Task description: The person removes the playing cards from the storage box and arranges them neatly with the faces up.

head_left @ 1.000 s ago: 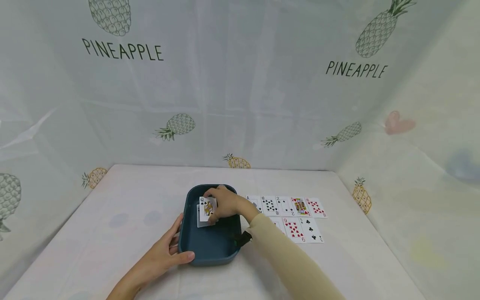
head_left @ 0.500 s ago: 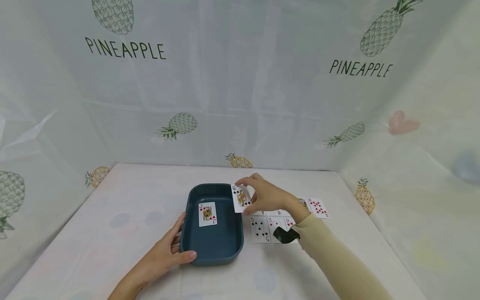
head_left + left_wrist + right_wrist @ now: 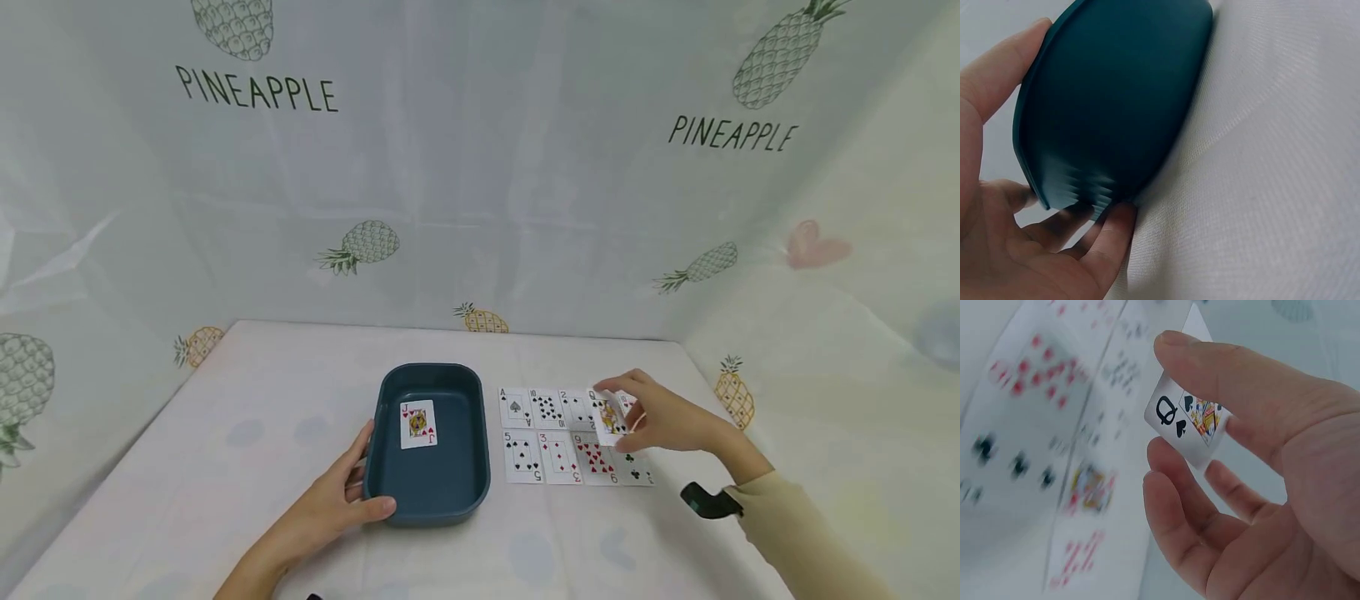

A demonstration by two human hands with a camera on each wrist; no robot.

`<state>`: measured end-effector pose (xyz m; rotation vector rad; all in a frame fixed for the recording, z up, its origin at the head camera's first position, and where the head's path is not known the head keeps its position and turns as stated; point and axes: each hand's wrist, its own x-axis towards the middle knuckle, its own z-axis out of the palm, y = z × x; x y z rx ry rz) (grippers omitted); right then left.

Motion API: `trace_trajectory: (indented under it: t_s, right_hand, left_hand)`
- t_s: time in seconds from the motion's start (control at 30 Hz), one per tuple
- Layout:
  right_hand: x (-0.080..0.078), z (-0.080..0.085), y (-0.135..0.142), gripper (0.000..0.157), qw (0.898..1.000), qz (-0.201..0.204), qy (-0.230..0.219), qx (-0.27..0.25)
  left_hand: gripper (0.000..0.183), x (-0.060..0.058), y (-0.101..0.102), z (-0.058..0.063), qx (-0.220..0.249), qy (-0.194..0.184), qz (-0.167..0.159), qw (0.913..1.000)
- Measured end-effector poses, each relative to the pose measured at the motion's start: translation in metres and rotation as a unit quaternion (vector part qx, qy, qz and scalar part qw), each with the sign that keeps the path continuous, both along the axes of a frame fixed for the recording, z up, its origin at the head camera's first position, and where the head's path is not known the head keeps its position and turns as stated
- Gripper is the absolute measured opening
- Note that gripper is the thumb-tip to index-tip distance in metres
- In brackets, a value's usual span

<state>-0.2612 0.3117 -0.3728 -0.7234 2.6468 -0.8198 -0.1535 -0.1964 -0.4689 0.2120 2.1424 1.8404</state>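
My left hand [image 3: 327, 510] grips the left side of a dark blue tray [image 3: 435, 497], thumb on the rim near the front corner and fingers against the wall [image 3: 1110, 94]. A jack of hearts [image 3: 417, 424] lies face up inside it. Between thumb and fingers my right hand [image 3: 666, 421] pinches a queen of spades [image 3: 1175, 419], tilted and held above the right part of the laid-out cards. The queen hides part of the back row's right end. In the right wrist view the cards beneath look blurred, a king among them.
Right of the tray, face-up playing cards lie in two rows, among them an ace of spades [image 3: 515, 407], a five of spades [image 3: 522, 457] and a nine of hearts [image 3: 596, 458]. A white pineapple-print sheet [image 3: 480, 167] hangs behind the white-covered table [image 3: 300, 367].
My right hand has carried the queen of spades out of the tray to the right, over the card rows, uncovering the jack of hearts. My left hand has kept its grip on the tray.
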Motion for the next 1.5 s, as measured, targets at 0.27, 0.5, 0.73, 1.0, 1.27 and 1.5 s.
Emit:
trace_trajectory:
  t_s: [0.27, 0.5, 0.73, 1.0, 1.27, 1.5]
  right_hand:
    - [0.009, -0.023, 0.066, 0.088, 0.999, -0.03, -0.023, 0.024]
    - [0.01, -0.042, 0.088, 0.087, 0.997, -0.047, -0.044, 0.031]
    - [0.012, -0.051, 0.089, 0.084, 0.998, -0.038, -0.036, 0.043]
    - [0.013, -0.053, 0.085, 0.08, 0.997, -0.043, -0.036, 0.061]
    - [0.014, -0.056, 0.087, 0.078, 0.997, -0.034, -0.024, 0.064]
    - [0.015, -0.057, 0.088, 0.077, 0.998, -0.025, -0.014, 0.06]
  left_hand:
    - [0.113, 0.002, -0.003, 0.004, -0.006, -0.009, 0.005, 0.9999]
    - [0.112, 0.002, -0.004, 0.002, 0.003, -0.01, 0.004, 0.9999]
    - [0.112, 0.002, -0.003, 0.001, 0.011, -0.011, -0.001, 0.9999]
    - [0.112, 0.001, -0.001, 0.004, 0.0, -0.01, 0.002, 1.0]
    - [0.112, 0.0, 0.0, 0.005, -0.006, -0.011, 0.001, 0.9999]
    - [0.112, 0.0, 0.001, 0.005, -0.01, -0.012, 0.003, 0.9999]
